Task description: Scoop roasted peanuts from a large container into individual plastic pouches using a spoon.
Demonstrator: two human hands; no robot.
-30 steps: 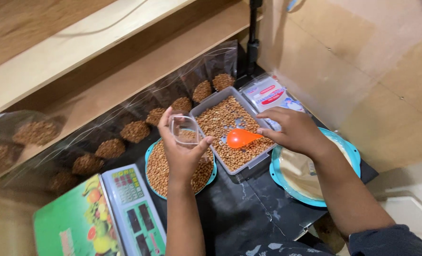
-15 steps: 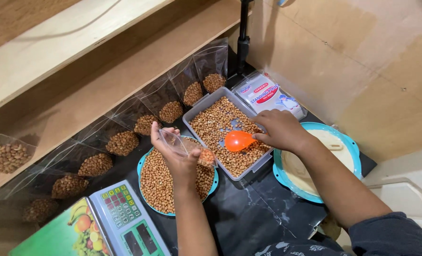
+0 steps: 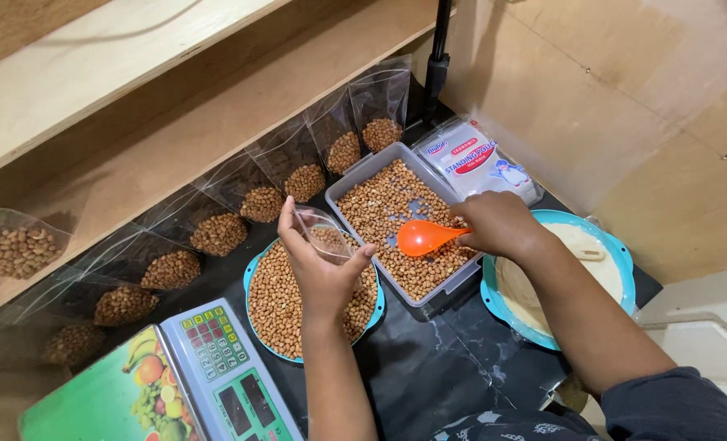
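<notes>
My left hand (image 3: 318, 265) holds a clear plastic pouch (image 3: 324, 233) open above a blue plate (image 3: 259, 265) heaped with peanuts. My right hand (image 3: 500, 222) grips the handle of an orange scoop (image 3: 422, 237). The scoop's bowl hovers over a grey rectangular tray (image 3: 352, 181) full of peanuts, just right of the pouch. I cannot tell whether the scoop holds any nuts.
Several clear pouches partly filled with peanuts (image 3: 220, 233) stand in a row along a wooden shelf. A digital scale (image 3: 216, 367) with a green fruit-print platform sits at the lower left. A pack of white pouches (image 3: 477, 163) and a second blue plate (image 3: 567, 282) lie to the right.
My left hand has turned the pouch more upright. The orange scoop has shifted slightly to the right over the grey tray.
</notes>
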